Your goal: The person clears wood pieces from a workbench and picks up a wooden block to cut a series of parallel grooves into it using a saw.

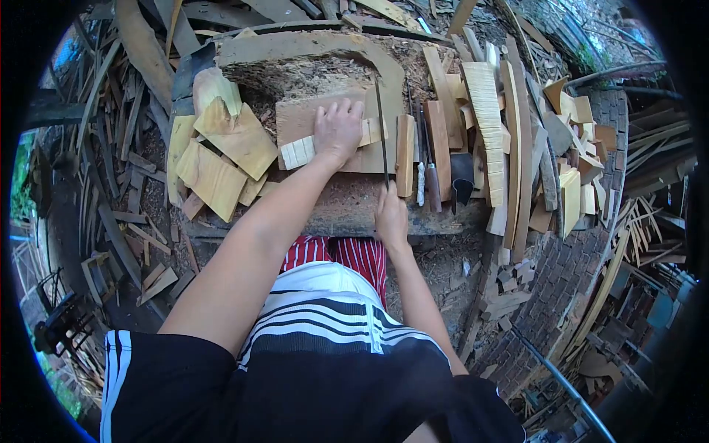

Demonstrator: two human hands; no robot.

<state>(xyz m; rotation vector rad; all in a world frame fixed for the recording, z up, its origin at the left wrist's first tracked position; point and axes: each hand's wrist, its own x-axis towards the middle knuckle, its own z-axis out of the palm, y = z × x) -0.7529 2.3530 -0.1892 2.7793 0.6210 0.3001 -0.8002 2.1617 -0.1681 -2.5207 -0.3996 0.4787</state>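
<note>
My left hand (338,131) presses flat on a pale wooden strip (299,152) that lies across a brown board (295,118) on the chopping block (354,207). My right hand (390,214) grips the handle of a long dark blade (381,125). The blade stands on edge along the right end of the strip, pointing away from me. My legs, in striped shorts, are below the block.
Cut wooden blocks (221,159) are piled to the left of the block. Tools, among them a knife (430,173) and a dark curved gouge (462,181), lie to the right with long planks (487,125). Offcuts and shavings cover the ground, and a brick ledge (569,266) runs at the right.
</note>
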